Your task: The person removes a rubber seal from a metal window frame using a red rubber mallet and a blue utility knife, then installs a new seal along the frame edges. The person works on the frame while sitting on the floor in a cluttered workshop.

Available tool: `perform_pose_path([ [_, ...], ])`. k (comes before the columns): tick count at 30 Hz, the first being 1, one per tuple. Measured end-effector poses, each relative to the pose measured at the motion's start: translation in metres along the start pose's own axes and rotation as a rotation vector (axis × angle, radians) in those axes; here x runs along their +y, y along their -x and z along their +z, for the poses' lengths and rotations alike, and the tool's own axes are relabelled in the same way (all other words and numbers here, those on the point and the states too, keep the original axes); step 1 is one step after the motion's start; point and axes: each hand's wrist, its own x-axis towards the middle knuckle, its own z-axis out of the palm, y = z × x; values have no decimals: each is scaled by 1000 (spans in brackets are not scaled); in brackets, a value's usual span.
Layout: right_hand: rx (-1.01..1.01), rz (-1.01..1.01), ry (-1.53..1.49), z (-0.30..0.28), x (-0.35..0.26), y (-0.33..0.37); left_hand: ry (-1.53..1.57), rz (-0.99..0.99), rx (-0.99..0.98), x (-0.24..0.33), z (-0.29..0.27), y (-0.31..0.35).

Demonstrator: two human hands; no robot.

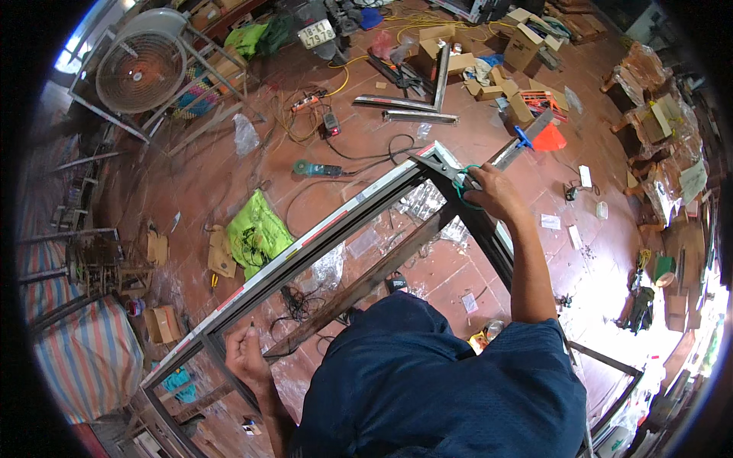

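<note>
A large dark metal frame with a pale strip along its outer edge lies in front of me, propped over a wooden beam. At its far corner my right hand is closed on a pair of scissors. Their green handle loops show by my fingers, and the grey blades point left across the corner. Beside a crossbar of the frame, at lower left, my left hand is closed, fingers pinched together. A small dark tip sticks up from that pinch; its kind cannot be made out.
Beyond the frame lie an angle grinder with its cable and a lime-green cloth. Farther off are loose metal profiles, cardboard boxes and a big fan. A handsaw lies past the corner. Wrapped stacks line the right.
</note>
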Motion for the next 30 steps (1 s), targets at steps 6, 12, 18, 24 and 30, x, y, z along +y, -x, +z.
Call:
perform_pose_path([
  [6, 330, -96, -23, -9, -62, 22, 92, -331, -144, -2, 8, 19],
  [12, -460, -400, -1018, 70, -206, 78, 465, -293, -489, 52, 71, 31],
  [18, -552, -289, -1322, 102, -258, 86, 639, -147, -445, 41, 87, 41],
  [24, -111, -60, -1788, 47, -242, 18, 239, -442, -425, -51, 28, 92],
  [30, -151, -352, -2110, -3, -145, -63, -142, -491, -289, -105, -85, 190],
])
